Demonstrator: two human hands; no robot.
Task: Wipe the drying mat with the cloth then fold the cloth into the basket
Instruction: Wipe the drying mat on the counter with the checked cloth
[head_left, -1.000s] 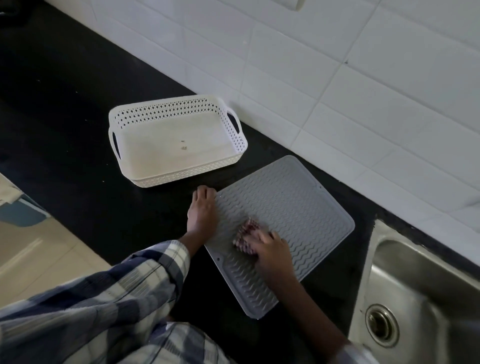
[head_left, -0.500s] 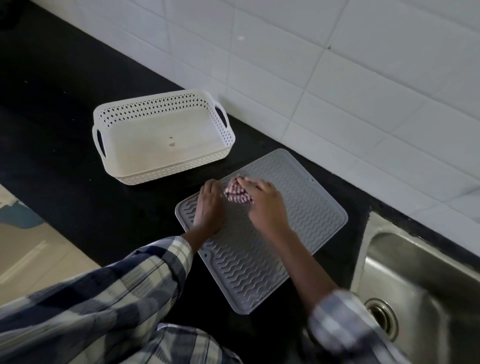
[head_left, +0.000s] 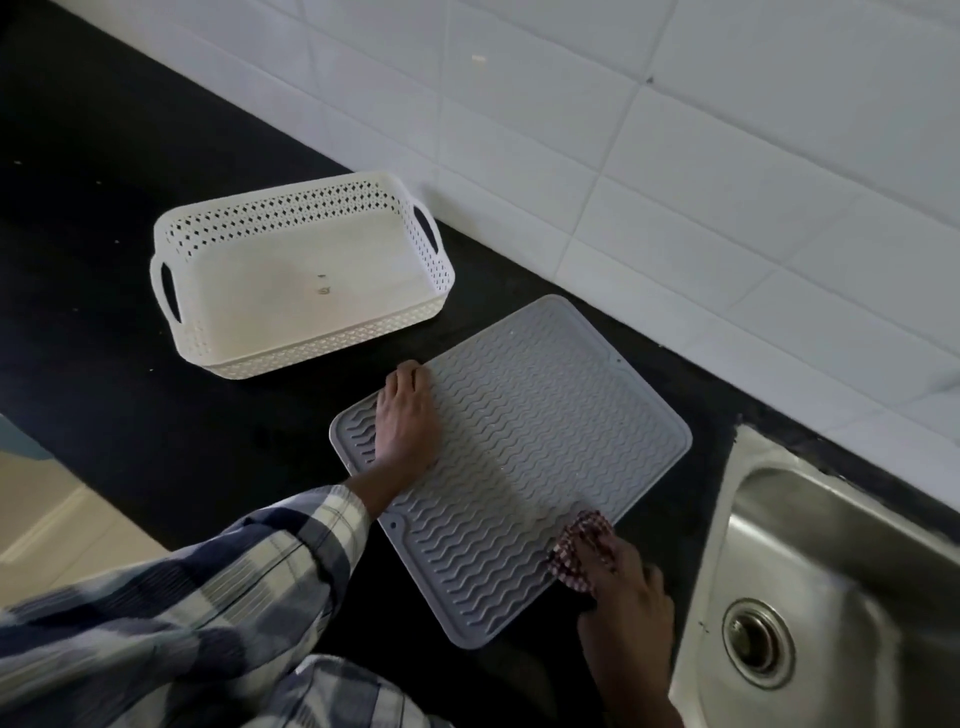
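A grey ribbed drying mat (head_left: 524, 452) lies on the black counter, turned at an angle. My left hand (head_left: 408, 421) presses flat on the mat's left corner, fingers together and pointing away from me. My right hand (head_left: 618, 582) grips a bunched red-and-white checked cloth (head_left: 576, 545) against the mat's near right edge. A white perforated basket (head_left: 291, 275) with two handles stands empty to the upper left of the mat, apart from it.
A steel sink (head_left: 831, 587) with a round drain (head_left: 758, 642) sits right of the mat. A white tiled wall (head_left: 675, 156) runs behind the black counter (head_left: 130, 208). The counter's front edge falls away to a pale floor at the lower left.
My right hand has dragged the cloth from the mat's far left part down to its near right edge. My left hand stays on the mat's left corner.
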